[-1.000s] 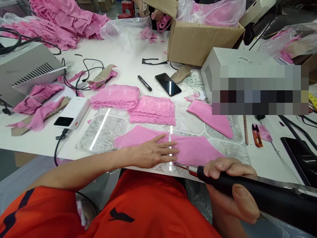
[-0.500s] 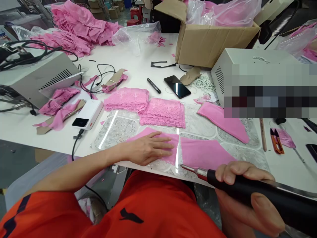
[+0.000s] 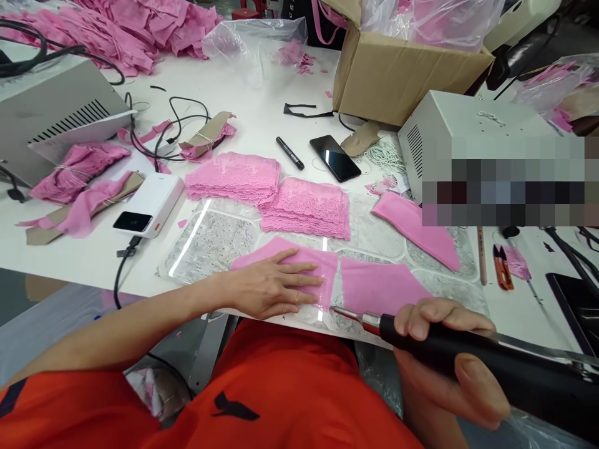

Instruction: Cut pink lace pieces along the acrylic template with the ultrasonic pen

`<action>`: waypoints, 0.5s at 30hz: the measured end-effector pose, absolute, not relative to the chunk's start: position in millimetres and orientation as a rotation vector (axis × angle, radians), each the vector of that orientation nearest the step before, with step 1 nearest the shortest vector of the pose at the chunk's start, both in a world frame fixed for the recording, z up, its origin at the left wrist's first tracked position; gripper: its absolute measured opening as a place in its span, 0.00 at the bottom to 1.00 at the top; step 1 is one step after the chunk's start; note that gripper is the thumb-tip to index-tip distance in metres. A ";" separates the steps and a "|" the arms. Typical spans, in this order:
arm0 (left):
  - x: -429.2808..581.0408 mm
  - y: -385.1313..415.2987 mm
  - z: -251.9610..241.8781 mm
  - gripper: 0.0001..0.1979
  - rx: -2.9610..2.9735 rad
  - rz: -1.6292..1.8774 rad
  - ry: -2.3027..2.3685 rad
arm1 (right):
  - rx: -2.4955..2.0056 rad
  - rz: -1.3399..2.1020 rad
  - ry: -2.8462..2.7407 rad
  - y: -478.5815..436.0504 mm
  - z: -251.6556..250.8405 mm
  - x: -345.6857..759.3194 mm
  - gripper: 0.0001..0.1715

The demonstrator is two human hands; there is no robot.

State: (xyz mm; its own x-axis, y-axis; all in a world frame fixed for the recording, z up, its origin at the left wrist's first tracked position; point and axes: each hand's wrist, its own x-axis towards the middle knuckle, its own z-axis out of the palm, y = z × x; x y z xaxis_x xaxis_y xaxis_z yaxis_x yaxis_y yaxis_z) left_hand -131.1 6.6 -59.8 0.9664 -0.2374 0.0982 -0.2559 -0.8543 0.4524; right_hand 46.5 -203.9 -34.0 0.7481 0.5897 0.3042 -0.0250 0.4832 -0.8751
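Observation:
My left hand (image 3: 274,285) lies flat with fingers spread on a pink fabric piece (image 3: 322,262) at the near edge of a clear plastic mat (image 3: 210,240). A second pink fabric piece (image 3: 374,285) lies just to its right, apart from it by a narrow gap. My right hand (image 3: 444,358) is wrapped round the black handle of a hot cutting tool (image 3: 491,368); its thin metal tip (image 3: 344,312) points left at the near end of that gap. Two stacks of pink lace (image 3: 271,193) lie beyond.
A third pink piece (image 3: 416,227) lies right of the lace. Farther off are a phone (image 3: 334,158), a marker (image 3: 289,153), a white power bank (image 3: 147,204), a cardboard box (image 3: 407,68), grey machines (image 3: 56,118), cables, orange snips (image 3: 501,267) and heaps of pink fabric (image 3: 154,25).
My left hand slid the left pink piece leftwards, opening a gap between the two pieces. The tool tip stayed near the table's front edge.

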 end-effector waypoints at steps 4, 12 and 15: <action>-131.4 6.5 -60.5 0.19 2.651 0.034 -0.356 | -1.015 0.407 -0.643 -203.0 -34.7 46.1 0.11; -131.6 6.5 -62.0 0.21 2.670 0.024 -0.372 | -0.997 0.425 -0.653 -200.6 -33.1 44.6 0.10; -131.7 6.2 -61.6 0.21 2.671 -0.018 -0.357 | -0.997 0.435 -0.662 -200.0 -32.6 43.2 0.10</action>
